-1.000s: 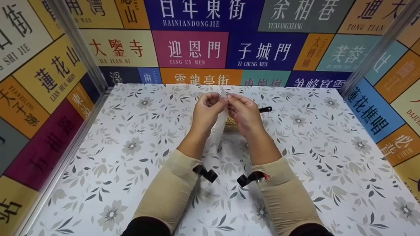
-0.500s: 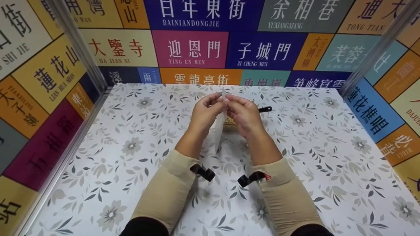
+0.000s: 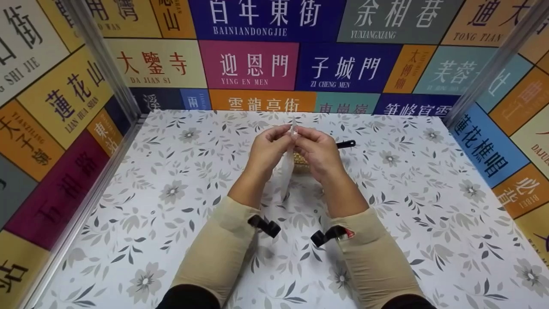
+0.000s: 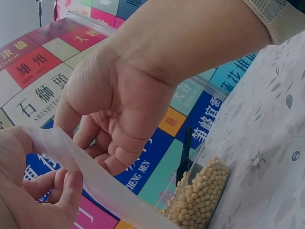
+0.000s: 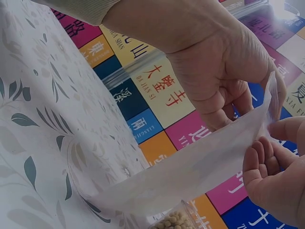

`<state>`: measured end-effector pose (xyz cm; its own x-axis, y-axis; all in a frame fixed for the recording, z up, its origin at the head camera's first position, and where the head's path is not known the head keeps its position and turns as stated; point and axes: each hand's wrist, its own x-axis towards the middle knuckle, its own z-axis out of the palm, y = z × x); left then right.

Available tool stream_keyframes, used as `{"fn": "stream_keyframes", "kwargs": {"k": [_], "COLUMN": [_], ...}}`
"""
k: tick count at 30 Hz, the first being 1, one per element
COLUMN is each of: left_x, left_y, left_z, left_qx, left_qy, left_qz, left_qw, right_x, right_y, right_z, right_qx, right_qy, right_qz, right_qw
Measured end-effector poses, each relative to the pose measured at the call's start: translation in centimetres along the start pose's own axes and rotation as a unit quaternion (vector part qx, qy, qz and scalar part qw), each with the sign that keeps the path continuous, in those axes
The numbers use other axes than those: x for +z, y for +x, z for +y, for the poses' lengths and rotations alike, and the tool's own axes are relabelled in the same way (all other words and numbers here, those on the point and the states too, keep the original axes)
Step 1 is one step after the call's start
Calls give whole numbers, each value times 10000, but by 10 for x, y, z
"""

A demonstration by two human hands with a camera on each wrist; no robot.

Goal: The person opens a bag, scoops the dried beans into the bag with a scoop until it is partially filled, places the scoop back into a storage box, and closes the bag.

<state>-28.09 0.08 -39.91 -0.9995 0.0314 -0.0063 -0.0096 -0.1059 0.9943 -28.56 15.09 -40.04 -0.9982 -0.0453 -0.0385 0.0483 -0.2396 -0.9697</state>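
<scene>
A thin, translucent white plastic bag (image 3: pixel 287 174) hangs flat between my hands over the table. My left hand (image 3: pixel 266 149) pinches its top edge from the left, thumb against fingertips. From the right, my right hand (image 3: pixel 319 153) grips the same edge, so the fingertips of both hands nearly meet. In the left wrist view the bag (image 4: pixel 107 188) slants down from the fingers; in the right wrist view its broad side (image 5: pixel 190 167) shows. Whether its mouth is parted cannot be told. Behind the right hand stands a clear box of yellow soybeans (image 4: pixel 200 198), partly hidden in the head view.
A black handle (image 3: pixel 346 144) sticks out from the soybean box toward the right. White cloth with grey leaves and flowers covers the table (image 3: pixel 171 240). Panels with colourful street-name signs (image 3: pixel 253 64) wall the back and both sides.
Both hands have stayed almost in place, with the fingertips shifting slightly on the bag's top edge. The bag looks narrower in the head view than a second ago.
</scene>
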Motion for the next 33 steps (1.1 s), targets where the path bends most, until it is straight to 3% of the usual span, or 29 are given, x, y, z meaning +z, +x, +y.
{"fn": "stream_keyframes", "kwargs": {"k": [13, 22, 33], "left_x": [-4, -4, 1], "left_y": [0, 0, 0], "left_z": [-5, -5, -10], "left_qx": [164, 177, 85], "left_qy": [445, 612, 625], "left_qz": [-63, -307, -319], "left_qw": [9989, 9975, 9975], "right_x": [-3, -2, -4], "right_y": [0, -4, -2], "right_z": [1, -1, 0], "right_qx": [33, -94, -151], "right_qy": [-247, -923, -1457], "right_qz": [123, 333, 643], "right_qw": [9996, 9951, 9871]}}
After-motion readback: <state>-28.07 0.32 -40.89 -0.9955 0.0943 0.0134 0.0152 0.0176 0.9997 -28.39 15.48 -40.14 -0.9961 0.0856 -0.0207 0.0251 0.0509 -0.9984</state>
